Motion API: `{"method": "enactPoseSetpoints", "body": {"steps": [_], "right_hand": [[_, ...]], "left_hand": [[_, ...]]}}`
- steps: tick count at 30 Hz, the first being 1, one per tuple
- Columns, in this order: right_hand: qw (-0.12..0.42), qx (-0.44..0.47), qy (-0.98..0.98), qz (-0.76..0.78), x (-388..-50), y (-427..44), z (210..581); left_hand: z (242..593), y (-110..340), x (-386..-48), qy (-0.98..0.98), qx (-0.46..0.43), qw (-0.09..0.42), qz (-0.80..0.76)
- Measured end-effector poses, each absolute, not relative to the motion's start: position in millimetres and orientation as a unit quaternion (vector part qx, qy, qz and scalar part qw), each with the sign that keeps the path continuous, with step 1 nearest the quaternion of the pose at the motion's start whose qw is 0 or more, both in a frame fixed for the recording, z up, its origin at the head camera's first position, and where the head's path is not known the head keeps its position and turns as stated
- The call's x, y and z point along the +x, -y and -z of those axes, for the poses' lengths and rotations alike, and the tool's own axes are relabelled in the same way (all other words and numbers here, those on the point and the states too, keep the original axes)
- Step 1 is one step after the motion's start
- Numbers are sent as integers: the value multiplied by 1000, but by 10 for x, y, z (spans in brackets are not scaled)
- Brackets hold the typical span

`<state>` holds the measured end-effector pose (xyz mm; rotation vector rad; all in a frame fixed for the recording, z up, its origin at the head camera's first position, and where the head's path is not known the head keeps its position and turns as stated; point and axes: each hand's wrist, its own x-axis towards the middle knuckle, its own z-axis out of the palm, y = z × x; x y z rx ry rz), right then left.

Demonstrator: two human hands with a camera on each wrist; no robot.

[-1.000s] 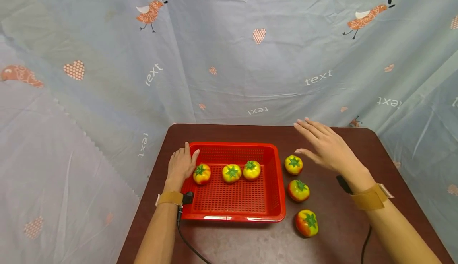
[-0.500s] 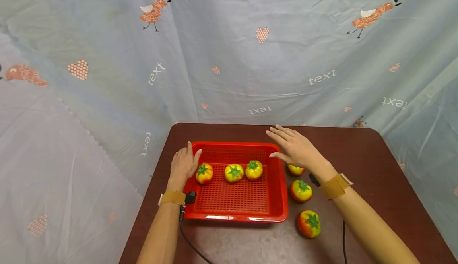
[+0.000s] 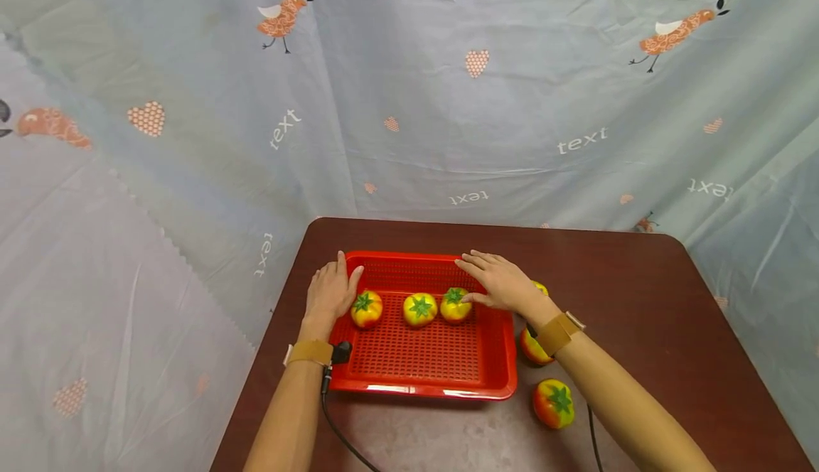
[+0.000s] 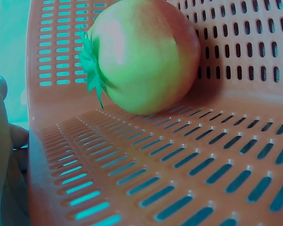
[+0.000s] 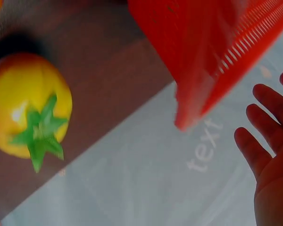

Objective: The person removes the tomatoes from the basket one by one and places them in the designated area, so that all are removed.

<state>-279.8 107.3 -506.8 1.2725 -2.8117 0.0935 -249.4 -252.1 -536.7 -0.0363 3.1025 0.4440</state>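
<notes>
A red plastic basket [image 3: 416, 365] holds three yellow-red tomatoes with green star-shaped tops: a left one [image 3: 367, 309], a middle one [image 3: 420, 310] and a right one [image 3: 456, 306]. My left hand [image 3: 329, 292] grips the basket's left rim, fingers outside the wall and thumb toward the inside; in the left wrist view the left tomato [image 4: 144, 56] fills the upper middle. My right hand [image 3: 505, 286] is over the basket's right rim, near the right tomato. Its fingers are spread and hold nothing in the right wrist view, where a tomato [image 5: 30, 106] lies outside the basket.
Right of the basket, a front tomato [image 3: 554, 404] lies on the dark brown table [image 3: 665, 358]; two others, one in the middle [image 3: 536, 347] and one at the back [image 3: 541, 288], are partly hidden by my right arm. Black cables [image 3: 348, 446] run from both wrists. A printed curtain [image 3: 409, 88] hangs behind.
My right hand has moved left and slightly down, from above the back loose tomato to over the basket's right side. My left hand stays at the left rim. The tomatoes keep their places.
</notes>
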Motion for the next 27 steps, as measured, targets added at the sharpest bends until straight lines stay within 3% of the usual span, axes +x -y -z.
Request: {"method": "enactPoseSetpoints", "body": {"steps": [10,27], "right_hand": [[30,440,897,-38,-2771,-922,5297],[-36,424,905,21,-2681,-867,5463]], "left_hand": [[5348,2515,-2481,-990,-12,6,-139],[5343,2514,-2487,-990,-16,14,-138]]}}
